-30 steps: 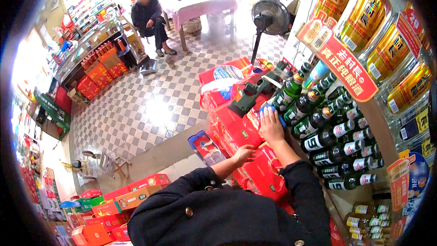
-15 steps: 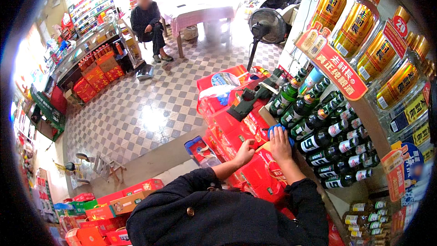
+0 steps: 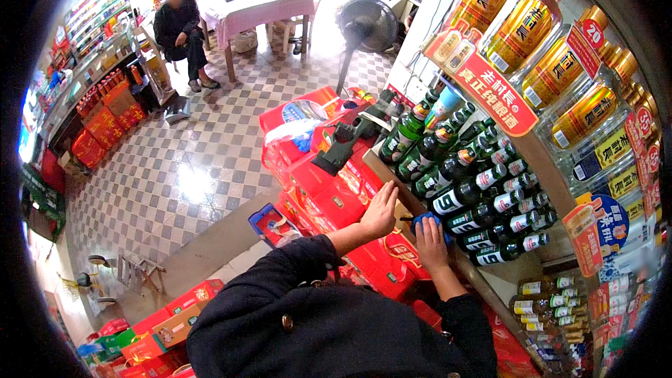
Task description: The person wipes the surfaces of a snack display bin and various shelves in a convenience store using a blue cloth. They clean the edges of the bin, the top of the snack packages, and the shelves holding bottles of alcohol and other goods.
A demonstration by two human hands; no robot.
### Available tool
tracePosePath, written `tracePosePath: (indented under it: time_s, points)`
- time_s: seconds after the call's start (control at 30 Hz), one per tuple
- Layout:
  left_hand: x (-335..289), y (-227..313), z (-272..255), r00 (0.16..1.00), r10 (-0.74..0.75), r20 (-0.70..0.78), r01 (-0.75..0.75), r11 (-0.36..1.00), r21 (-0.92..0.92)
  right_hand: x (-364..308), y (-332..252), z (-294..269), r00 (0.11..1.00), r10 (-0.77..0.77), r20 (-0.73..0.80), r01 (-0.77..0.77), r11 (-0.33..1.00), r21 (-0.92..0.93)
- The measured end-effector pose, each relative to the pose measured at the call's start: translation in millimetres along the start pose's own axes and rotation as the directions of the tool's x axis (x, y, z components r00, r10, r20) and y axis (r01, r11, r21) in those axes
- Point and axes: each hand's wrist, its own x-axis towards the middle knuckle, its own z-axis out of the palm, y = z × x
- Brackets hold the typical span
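Observation:
My right hand [image 3: 432, 246] presses a blue cloth [image 3: 422, 217] onto the wooden edge of a low shelf, its fingers bent over the cloth. Just left of it, my left hand [image 3: 381, 213] reaches over the stacked red boxes [image 3: 329, 192], with its fingers stretched out and nothing in it. Rows of green bottles [image 3: 448, 201] stand on the shelf beside the cloth. A dark green object of unclear kind [image 3: 339, 147] rests on top of the boxes.
Large clear bottles with gold labels [image 3: 521, 28] fill the upper right shelf. A black fan [image 3: 365, 24] stands beyond the boxes. A seated person [image 3: 182, 31] is by a cloth-covered table [image 3: 259, 17]. More red boxes [image 3: 189, 308] lie at lower left.
My left hand has gone from curled to stretched out, and moved nearer the shelf edge. My right hand has slid the cloth toward me along that edge. The whole view has shifted.

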Motion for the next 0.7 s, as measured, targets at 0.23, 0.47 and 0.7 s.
tracePosePath:
  time_s: [0.23,0.47,0.7]
  points:
    - [6,-12,4,0.998,0.024,0.055,-0.023,0.999,-0.025,-68,8,-32,0.985,0.144,0.100,-0.138,0.988,-0.067]
    - [0,-17,-2,0.977,0.110,0.185,-0.127,0.989,0.082,-163,15,-64,0.893,0.428,0.140,-0.412,0.902,-0.128]
    - [-3,-14,8,0.966,0.130,0.222,-0.161,0.978,0.131,-271,18,-82,0.628,0.771,0.107,-0.728,0.630,-0.270]
